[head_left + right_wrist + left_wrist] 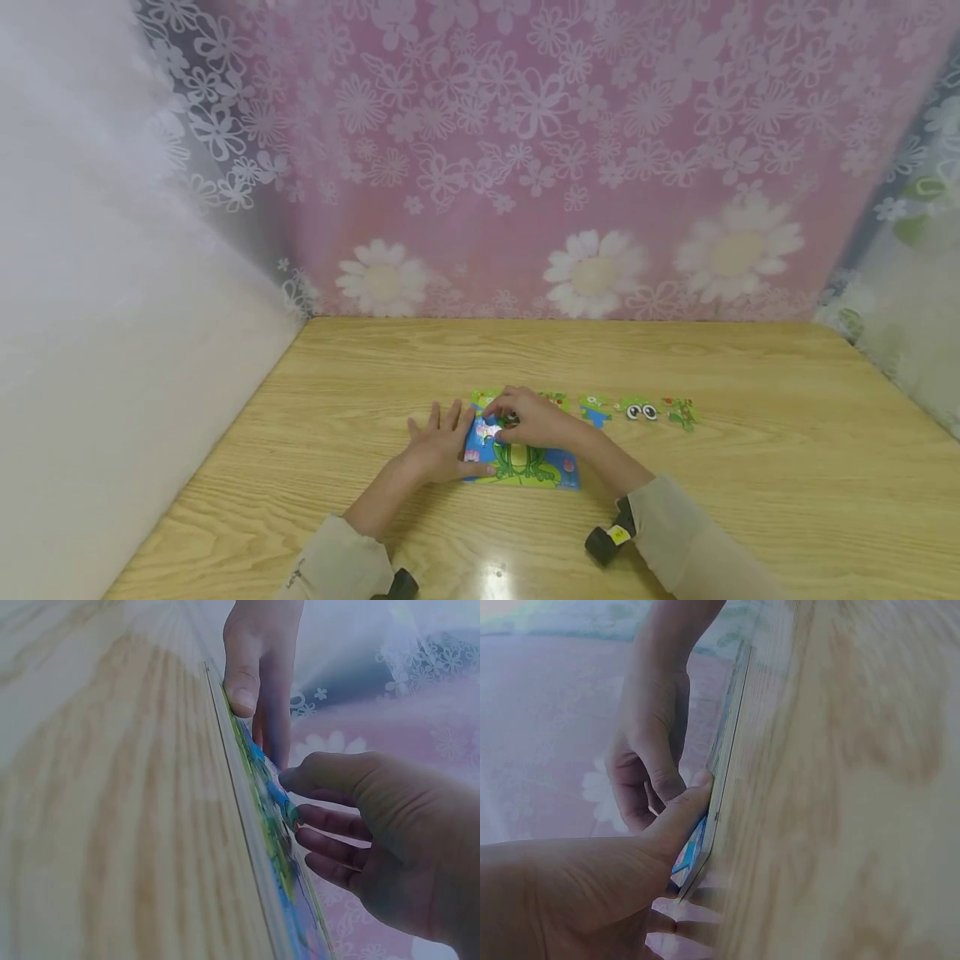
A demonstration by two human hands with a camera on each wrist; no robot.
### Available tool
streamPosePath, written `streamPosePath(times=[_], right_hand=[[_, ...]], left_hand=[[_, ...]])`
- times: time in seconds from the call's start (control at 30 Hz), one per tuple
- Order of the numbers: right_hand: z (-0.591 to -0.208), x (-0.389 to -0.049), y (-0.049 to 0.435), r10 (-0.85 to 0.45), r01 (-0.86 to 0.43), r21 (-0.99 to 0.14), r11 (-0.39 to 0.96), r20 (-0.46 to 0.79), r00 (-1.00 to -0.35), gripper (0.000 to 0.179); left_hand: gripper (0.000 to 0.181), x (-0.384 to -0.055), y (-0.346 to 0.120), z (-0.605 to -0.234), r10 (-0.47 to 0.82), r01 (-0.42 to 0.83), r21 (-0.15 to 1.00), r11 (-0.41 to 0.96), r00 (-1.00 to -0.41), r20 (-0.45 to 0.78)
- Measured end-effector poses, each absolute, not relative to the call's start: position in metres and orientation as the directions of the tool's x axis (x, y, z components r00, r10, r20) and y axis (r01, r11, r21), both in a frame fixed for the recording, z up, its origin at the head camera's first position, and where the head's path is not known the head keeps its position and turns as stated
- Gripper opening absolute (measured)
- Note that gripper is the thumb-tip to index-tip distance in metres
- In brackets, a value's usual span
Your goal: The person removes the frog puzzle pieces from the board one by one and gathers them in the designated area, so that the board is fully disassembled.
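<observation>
A frog jigsaw puzzle [566,477] in a thin flat board lies on the table, its frog green against blue. My left hand [437,452] rests at its left side with fingers spread; the thumb lies on the near left corner, as the left wrist view also shows. My right hand [538,423] pinches a blue and pink puzzle piece [487,431] between thumb and fingers over the left part of the picture. In the right wrist view this piece [280,796] is tilted against the board's face. The right hand covers part of the frog's upper body.
To the right of the board lie three loose puzzle pieces in a row: one green and blue piece [596,412], one with two big eyes [641,412], and one green and red piece [681,414]. A flowered pink curtain [480,167] hangs behind the wooden table [787,467].
</observation>
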State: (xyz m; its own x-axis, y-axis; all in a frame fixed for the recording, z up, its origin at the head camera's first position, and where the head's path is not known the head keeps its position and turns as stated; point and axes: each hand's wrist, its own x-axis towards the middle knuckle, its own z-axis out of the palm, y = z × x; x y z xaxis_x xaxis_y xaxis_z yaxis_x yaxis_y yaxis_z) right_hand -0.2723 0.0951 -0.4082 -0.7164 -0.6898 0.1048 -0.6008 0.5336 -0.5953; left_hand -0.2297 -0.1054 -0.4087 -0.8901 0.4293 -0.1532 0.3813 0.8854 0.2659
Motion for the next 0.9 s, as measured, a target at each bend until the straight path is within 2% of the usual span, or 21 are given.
streamPosePath(times=[0.37, 0.9], right_hand=[[-0.4054, -0.2692, 0.0939, -0.725, -0.638, -0.542, 0.547, 0.075, -0.685, 0.045], [-0.4098, -0.2721, 0.0968, -0.735, -0.650, -0.549, 0.526, 0.090, -0.672, 0.040]], left_hand=[[0.099, -0.2293, -0.1053, -0.4075, 0.431, 0.382, 0.267, 0.885, -0.888, -0.157], [0.099, -0.2292, -0.1051, -0.4076, 0.418, 0.371, 0.253, 0.893, -0.894, -0.163]])
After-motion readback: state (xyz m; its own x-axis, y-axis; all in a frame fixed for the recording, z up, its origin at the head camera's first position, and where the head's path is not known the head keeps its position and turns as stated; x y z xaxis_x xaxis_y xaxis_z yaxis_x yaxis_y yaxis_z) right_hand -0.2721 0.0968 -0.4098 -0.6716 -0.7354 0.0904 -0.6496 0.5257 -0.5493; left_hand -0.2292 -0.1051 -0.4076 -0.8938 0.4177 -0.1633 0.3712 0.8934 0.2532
